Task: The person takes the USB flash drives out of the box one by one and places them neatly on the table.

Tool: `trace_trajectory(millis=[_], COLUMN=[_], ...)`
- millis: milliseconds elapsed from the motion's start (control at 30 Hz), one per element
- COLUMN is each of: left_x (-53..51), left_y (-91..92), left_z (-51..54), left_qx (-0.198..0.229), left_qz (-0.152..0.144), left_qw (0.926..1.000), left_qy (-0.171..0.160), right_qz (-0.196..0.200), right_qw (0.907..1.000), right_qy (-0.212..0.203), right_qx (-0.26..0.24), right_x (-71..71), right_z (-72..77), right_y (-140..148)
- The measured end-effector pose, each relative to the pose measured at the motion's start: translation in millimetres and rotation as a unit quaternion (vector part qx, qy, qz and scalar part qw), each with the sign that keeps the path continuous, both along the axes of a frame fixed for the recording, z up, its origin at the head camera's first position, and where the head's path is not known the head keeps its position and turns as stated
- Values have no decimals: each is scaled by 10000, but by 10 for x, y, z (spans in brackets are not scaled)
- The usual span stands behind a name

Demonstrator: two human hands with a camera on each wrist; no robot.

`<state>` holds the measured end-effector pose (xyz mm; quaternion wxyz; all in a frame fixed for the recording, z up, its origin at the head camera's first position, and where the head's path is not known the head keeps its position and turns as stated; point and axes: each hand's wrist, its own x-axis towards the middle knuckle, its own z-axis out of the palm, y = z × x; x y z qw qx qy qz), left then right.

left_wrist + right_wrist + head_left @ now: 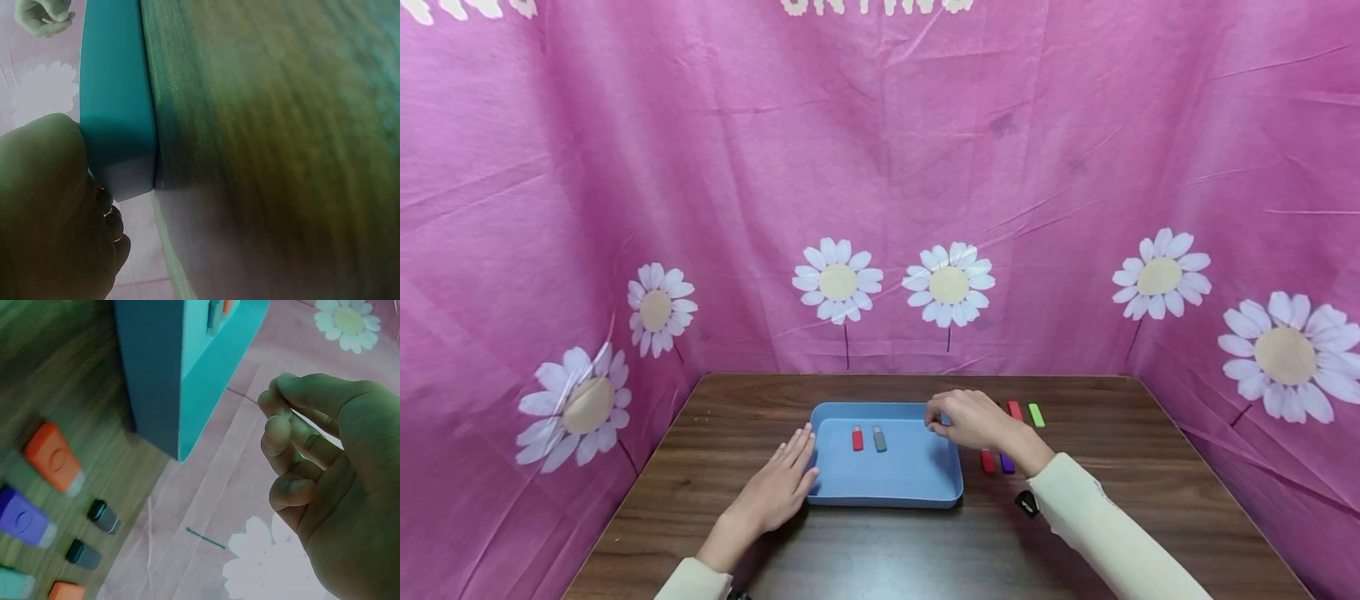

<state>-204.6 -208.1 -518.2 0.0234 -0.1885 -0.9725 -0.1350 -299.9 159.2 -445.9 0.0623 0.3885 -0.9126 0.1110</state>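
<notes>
A shallow blue tray [883, 502] sits on the table. Inside it lie a red USB stick [857, 442] and a grey USB stick [881, 442], side by side. My left hand [778, 483] rests along the tray's left side, fingers straight. Above the tray's right edge is my right hand [973, 419], palm turned inward. In the right wrist view its fingers curl toward the thumb and the fingertips [285, 384] meet; nothing shows between them. In the left wrist view, the left hand [44, 212] touches the tray's outer wall [119, 94].
Right of the tray lie red [988, 461], purple [1007, 463] and green [1036, 415] USB sticks, and another red one [1015, 410]. Two dark USB sticks, one of them a black-ended stick [103, 515], show only in the right wrist view. Pink flowered cloth [887, 167] surrounds the wooden table [1105, 492].
</notes>
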Motion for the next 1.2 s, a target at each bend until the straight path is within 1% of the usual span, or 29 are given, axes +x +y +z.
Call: trace_trajectory(millis=[133, 300, 467, 667, 967, 1200], left_x=[8, 16, 26, 14, -5, -17], left_y=[1, 2, 3, -5, 7, 9], left_z=[-7, 1, 8, -14, -8, 3], left_qx=[13, 18, 27, -4, -57, -46], left_qz=[39, 77, 86, 153, 185, 165], left_qw=[10000, 9999, 9997, 9994, 9995, 9996], left_qy=[-43, -138, -213, -301, -230, -218], right_qz=[9, 127, 198, 267, 427, 580], right_qw=[9999, 9998, 9995, 9990, 9983, 9972], right_qy=[-106, -161, -204, -241, -221, -270], right_qx=[9, 41, 165, 283, 336, 391], right_x=[-27, -65, -112, -164, -242, -306], right_z=[24, 48, 37, -4, -12, -75], right_y=[-106, -214, -334, -486, -725, -908])
